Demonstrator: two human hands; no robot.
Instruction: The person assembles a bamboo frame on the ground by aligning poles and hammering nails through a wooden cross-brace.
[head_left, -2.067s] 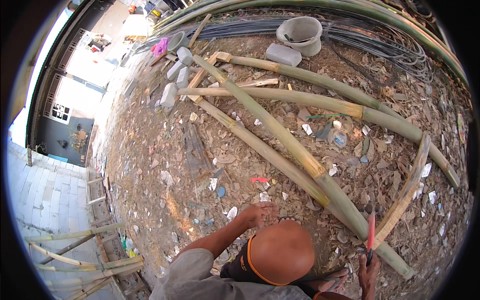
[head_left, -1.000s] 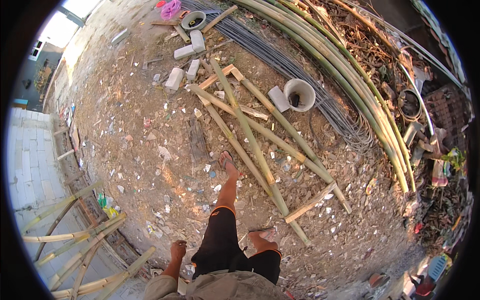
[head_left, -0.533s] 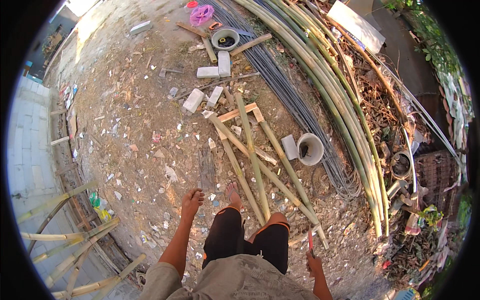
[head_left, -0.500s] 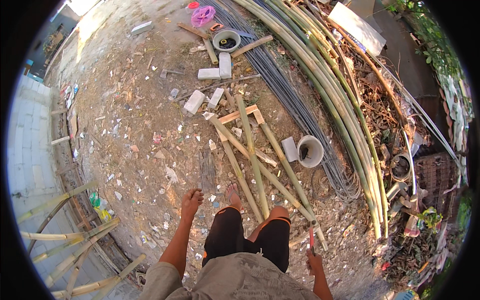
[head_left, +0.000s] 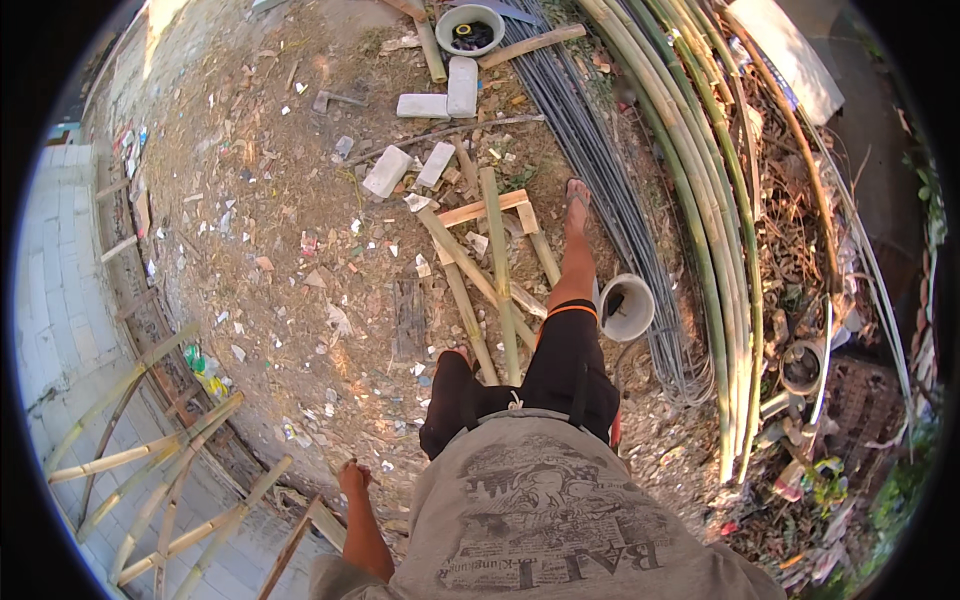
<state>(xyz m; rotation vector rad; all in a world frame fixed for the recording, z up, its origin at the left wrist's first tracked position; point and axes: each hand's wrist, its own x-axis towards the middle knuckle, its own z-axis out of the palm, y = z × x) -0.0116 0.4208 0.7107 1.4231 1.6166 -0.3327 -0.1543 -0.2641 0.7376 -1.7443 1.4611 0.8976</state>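
My left hand (head_left: 352,477) hangs at my left side above the littered ground. Its fingers are loosely curled, and nothing shows in them. My right hand is hidden behind my body. A small red sliver (head_left: 615,428) beside my right thigh is the only visible part of what looks like the red tool. Cut bamboo poles (head_left: 492,270) lie crossed in front of me, with a short wooden board (head_left: 483,208) at their far end. My right leg reaches forward across the poles, its foot beside the dark metal rods.
A pale bucket (head_left: 628,307) stands by my right leg, near the bundled rods (head_left: 612,215). Long green bamboo poles (head_left: 700,220) run along the right. Pale blocks (head_left: 387,171), a hammer (head_left: 335,101) and a basin (head_left: 470,32) lie ahead. More bamboo (head_left: 180,460) leans at left.
I have stepped forward with my right leg over the poles. My left hand has swung back toward my side. The right hand, which gripped a red tool, has gone out of sight.
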